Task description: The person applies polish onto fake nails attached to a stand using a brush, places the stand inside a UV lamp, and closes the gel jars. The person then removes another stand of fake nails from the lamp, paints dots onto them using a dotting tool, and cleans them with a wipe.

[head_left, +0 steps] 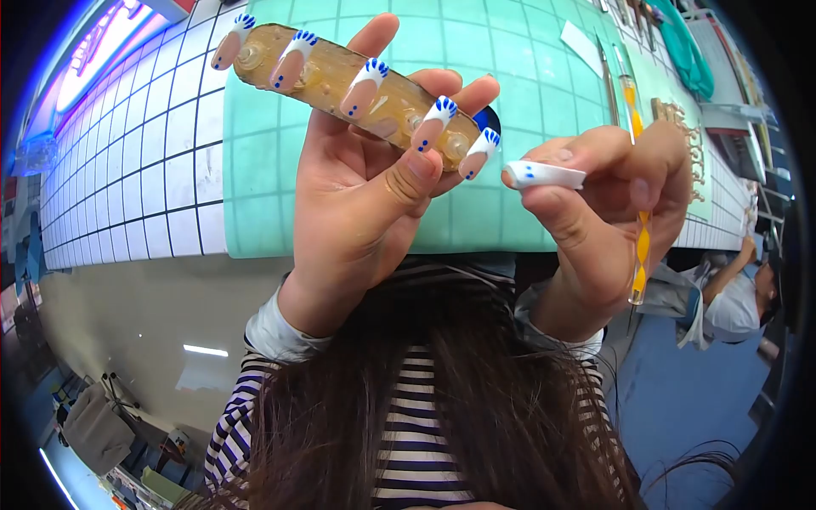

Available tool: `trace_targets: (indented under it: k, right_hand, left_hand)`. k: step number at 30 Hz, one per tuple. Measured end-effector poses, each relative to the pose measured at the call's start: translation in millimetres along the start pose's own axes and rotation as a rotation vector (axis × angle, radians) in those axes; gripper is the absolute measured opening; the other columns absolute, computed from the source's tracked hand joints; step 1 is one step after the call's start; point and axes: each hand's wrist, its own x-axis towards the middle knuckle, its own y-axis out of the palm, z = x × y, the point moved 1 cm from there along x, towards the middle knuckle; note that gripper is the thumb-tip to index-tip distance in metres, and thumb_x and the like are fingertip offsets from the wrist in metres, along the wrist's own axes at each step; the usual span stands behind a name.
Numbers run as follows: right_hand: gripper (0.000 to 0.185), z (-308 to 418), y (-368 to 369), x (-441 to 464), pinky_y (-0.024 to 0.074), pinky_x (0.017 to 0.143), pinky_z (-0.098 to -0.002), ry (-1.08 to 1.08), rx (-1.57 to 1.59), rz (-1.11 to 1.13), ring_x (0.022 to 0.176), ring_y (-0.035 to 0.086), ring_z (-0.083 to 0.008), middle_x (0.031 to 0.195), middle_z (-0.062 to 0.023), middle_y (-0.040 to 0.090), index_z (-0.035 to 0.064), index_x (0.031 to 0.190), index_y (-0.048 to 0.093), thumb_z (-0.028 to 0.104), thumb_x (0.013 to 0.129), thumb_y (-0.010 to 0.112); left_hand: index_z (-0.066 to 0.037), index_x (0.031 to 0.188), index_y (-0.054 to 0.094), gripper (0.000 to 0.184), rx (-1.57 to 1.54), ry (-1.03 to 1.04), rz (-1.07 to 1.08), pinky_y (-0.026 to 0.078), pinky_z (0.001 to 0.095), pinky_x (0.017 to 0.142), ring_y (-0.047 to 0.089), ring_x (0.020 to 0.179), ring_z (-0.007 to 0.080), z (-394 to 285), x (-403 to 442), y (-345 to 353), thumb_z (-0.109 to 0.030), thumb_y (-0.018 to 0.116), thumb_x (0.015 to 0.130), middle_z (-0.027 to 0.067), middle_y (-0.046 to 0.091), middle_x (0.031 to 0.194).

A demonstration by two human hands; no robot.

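My left hand (361,187) holds up a tan nail display strip (331,89), its thumb at the strip's right end and its fingers behind. Several false nails (364,89) stand along the strip, with white tips, blue petal-like strokes and small blue dots. Close to the strip's right end, my right hand (608,200) pinches a small folded white wipe (552,175) marked with blue spots. A dotting tool (643,242) with a twisted yellow and clear handle is tucked upright between the fingers of that hand. The wipe and the nails are apart.
A green mat (510,51) covers part of a white tiled table (127,187). Thin tools (609,81) and a white slip (581,47) lie at the back right, near a wooden lettered ornament (667,112). A person in white (735,302) sits at right.
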Motion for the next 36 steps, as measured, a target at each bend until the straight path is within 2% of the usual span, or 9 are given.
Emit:
trace_targets:
  k: [1, 3, 7, 9, 13, 18, 24, 30, 36]
  right_hand:
    - [0.045, -2, 0, 0, 0.0507, 0.069, -0.0332, -0.013, -0.026, 0.022, 0.074, 0.061, -0.0243, 0.082, -0.0142, 0.057, 0.0089, 0.081, 0.028, -0.014, 0.066, 0.063]
    - [0.045, -5, -1, 1, 0.0478, 0.065, -0.0308, -0.041, -0.077, 0.068, 0.073, 0.059, -0.0223, 0.078, -0.0105, 0.058, 0.0102, 0.079, 0.029, -0.014, 0.065, 0.065]
    - [0.046, -10, 5, 2, 0.0453, 0.063, -0.0294, -0.090, -0.021, 0.024, 0.072, 0.057, -0.0209, 0.077, -0.0095, 0.058, 0.0107, 0.078, 0.029, -0.015, 0.065, 0.065]
    - [0.046, -8, 6, 2, 0.0462, 0.065, -0.0297, -0.087, -0.272, 0.057, 0.072, 0.057, -0.0201, 0.076, -0.0101, 0.059, 0.0106, 0.077, 0.030, -0.015, 0.064, 0.065]
    - [0.045, -10, 9, 4, 0.0468, 0.066, -0.0289, -0.082, -0.385, 0.023, 0.072, 0.057, -0.0186, 0.074, -0.0106, 0.059, 0.0103, 0.076, 0.030, -0.016, 0.064, 0.064]
    - [0.041, -5, 10, 8, 0.0473, 0.067, -0.0274, -0.114, -0.472, -0.227, 0.071, 0.057, -0.0172, 0.074, -0.0116, 0.060, 0.0097, 0.075, 0.031, -0.016, 0.067, 0.062]
    - [0.040, -14, 9, 5, 0.0477, 0.067, -0.0290, -0.177, 0.023, -0.112, 0.073, 0.057, -0.0194, 0.083, -0.0118, 0.060, 0.0097, 0.078, 0.031, -0.015, 0.069, 0.061]
    - [0.044, -17, 13, 1, 0.0478, 0.067, -0.0299, -0.168, -0.027, 0.004, 0.073, 0.058, -0.0217, 0.082, -0.0104, 0.057, 0.0108, 0.080, 0.029, -0.016, 0.067, 0.062]
    - [0.046, -17, 11, 1, 0.0481, 0.067, -0.0299, -0.126, -0.170, 0.020, 0.074, 0.058, -0.0203, 0.080, -0.0100, 0.057, 0.0115, 0.079, 0.029, -0.017, 0.066, 0.063]
  left_hand:
    - [-0.009, 0.134, 0.015, 0.076, 0.000, -0.003, -0.001, 0.046, 0.0428, 0.090, 0.041, 0.117, 0.0331, 3, 1, -7, -0.011, 0.065, 0.077, 0.0060, 0.045, 0.112]
    - [-0.008, 0.133, 0.017, 0.075, -0.369, 0.023, 0.201, 0.044, 0.0431, 0.092, 0.041, 0.116, 0.0331, 10, 4, -26, -0.010, 0.065, 0.076, 0.0060, 0.046, 0.111]
    - [-0.007, 0.132, 0.018, 0.074, -0.169, -0.030, 0.175, 0.044, 0.0427, 0.092, 0.042, 0.116, 0.0330, 8, 6, -35, -0.009, 0.065, 0.076, 0.0060, 0.047, 0.110]
    - [-0.007, 0.132, 0.019, 0.073, -0.180, -0.041, 0.175, 0.043, 0.0430, 0.092, 0.042, 0.116, 0.0331, 8, 6, -35, -0.009, 0.065, 0.076, 0.0058, 0.047, 0.110]
    - [-0.006, 0.131, 0.021, 0.071, -0.175, -0.063, 0.164, 0.043, 0.0448, 0.092, 0.042, 0.116, 0.0340, 8, 5, -36, -0.008, 0.065, 0.075, 0.0060, 0.048, 0.110]
    - [-0.003, 0.124, 0.026, 0.061, -0.210, -0.088, 0.178, 0.046, 0.0446, 0.090, 0.043, 0.114, 0.0347, 9, 6, -37, -0.008, 0.064, 0.076, 0.0092, 0.046, 0.112]
    - [-0.003, 0.121, 0.029, 0.059, -0.228, -0.173, 0.173, 0.046, 0.0439, 0.090, 0.043, 0.115, 0.0342, 6, 4, -38, -0.010, 0.066, 0.075, 0.0104, 0.044, 0.114]
    - [-0.003, 0.120, 0.031, 0.059, -0.247, -0.137, 0.179, 0.042, 0.0435, 0.093, 0.043, 0.115, 0.0330, 9, 4, -37, -0.016, 0.067, 0.075, 0.0099, 0.044, 0.114]
    - [-0.004, 0.120, 0.031, 0.058, -0.246, -0.125, 0.162, 0.041, 0.0423, 0.094, 0.043, 0.115, 0.0319, 11, 4, -37, -0.013, 0.066, 0.075, 0.0090, 0.045, 0.113]
